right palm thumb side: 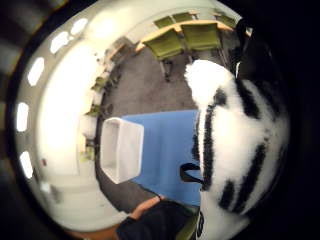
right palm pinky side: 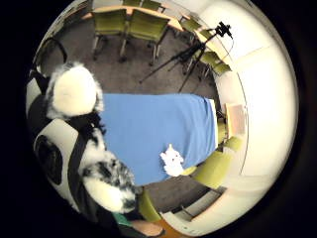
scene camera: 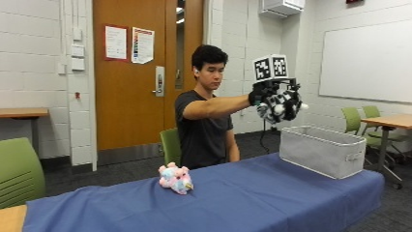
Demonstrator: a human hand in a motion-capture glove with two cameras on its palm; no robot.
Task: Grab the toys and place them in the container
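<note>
so outside view: right hand [scene camera: 273, 99] is raised high, fingers curled round a black-and-white zebra [scene camera: 281, 107], held in the air above the near end of the grey bin [scene camera: 320, 150]. bin sits on the blue table [scene camera: 244, 203] at its far end from the pink plush [scene camera: 175, 178], which lies well apart on the cloth, untouched. step in hand looks like the carry-and-drop of the first toy; next move calls for lowering over the bin's open top and letting the fingers go, then reaching back across for the pink plush. nothing stands between hand and bin

little finger palm view: zebra's fuzzy white and black parts [right palm pinky side: 74, 94] fill the side next to the straps, close to the palm. below, the blue table [right palm pinky side: 153, 129] with the plush [right palm pinky side: 172, 161] near its edge, looking white here. green chairs [right palm pinky side: 129, 25] and a tripod [right palm pinky side: 190, 54] on the grey floor beyond, none in the way

thumb palm view: striped zebra body [right palm thumb side: 240, 145] takes up much of the view, right at the palm. bin [right palm thumb side: 121, 148] shows open and looks empty, on the end of the table [right palm thumb side: 170, 145]. more green chairs [right palm thumb side: 185, 37] behind. only risk i'd guess is dropping short of the bin rim, since the hand is at its near edge
</note>
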